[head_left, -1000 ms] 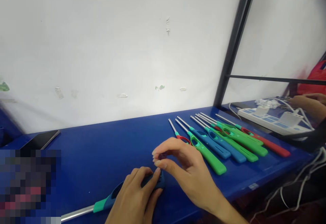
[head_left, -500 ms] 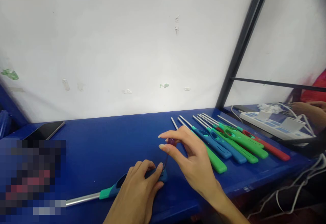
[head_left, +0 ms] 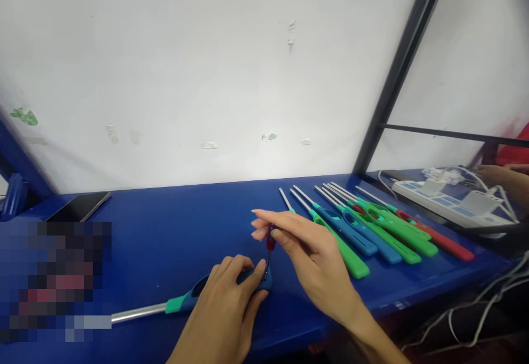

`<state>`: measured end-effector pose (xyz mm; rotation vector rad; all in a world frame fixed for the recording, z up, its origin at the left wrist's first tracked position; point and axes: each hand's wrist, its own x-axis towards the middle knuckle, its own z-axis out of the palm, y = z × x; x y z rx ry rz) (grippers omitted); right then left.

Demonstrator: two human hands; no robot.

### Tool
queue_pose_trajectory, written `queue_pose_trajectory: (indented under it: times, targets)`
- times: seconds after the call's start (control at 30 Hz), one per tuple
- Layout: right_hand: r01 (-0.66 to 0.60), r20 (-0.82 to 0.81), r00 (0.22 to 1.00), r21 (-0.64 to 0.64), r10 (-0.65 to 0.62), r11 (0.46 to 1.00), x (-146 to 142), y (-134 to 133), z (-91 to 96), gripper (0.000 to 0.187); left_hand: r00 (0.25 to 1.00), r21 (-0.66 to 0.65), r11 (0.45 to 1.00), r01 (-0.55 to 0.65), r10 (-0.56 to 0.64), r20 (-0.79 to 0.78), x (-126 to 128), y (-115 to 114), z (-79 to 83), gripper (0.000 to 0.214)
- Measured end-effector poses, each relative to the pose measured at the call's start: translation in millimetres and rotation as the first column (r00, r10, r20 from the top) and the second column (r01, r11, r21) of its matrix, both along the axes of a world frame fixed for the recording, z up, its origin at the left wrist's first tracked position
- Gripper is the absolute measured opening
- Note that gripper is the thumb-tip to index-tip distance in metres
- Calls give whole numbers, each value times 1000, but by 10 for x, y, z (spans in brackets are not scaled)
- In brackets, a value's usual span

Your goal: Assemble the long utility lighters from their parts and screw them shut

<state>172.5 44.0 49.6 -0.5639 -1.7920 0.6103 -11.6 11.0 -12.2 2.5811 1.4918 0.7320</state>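
My left hand presses down on the blue handle of a long lighter lying on the blue bench, its metal tube pointing left. My right hand pinches a small screwdriver with a dark red grip. The screwdriver stands upright with its tip at the lighter's handle end, beside my left fingertips. Just right of my right hand lies a row of several lighters in green, blue and red.
A dark phone lies at the bench's back left. A white power strip with plugs and cables sits at the right, behind a black frame post. Another person's arm shows at the far right edge. A white wall backs the bench.
My right hand rose from close over the lighter's handle and set the screwdriver upright on the handle end. The left hand stayed on the lighter. The view shifted slightly left.
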Motion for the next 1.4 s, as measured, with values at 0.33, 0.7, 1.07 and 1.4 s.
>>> queue_pose_trajectory:
  times: [0.33,0.7,1.07,1.4]
  targets:
    - [-14,33,999,-6,14,1000,2,2,36,32,1000,0,1000,-6,6,9,11,-16,11,37]
    - [41,-13,999,17,-41,999,48,-2,48,26,1000,5,1000,-11,11,-2,15,-7,13,39]
    - [145,2,989,59,-146,988,10,-24,35,19,1000,14,1000,-8,8,-1,20,-24,20,40]
    - [178,0,984,52,-179,983,47,25,41,18,1000,31,999,-8,8,-6,19,-21,34,40]
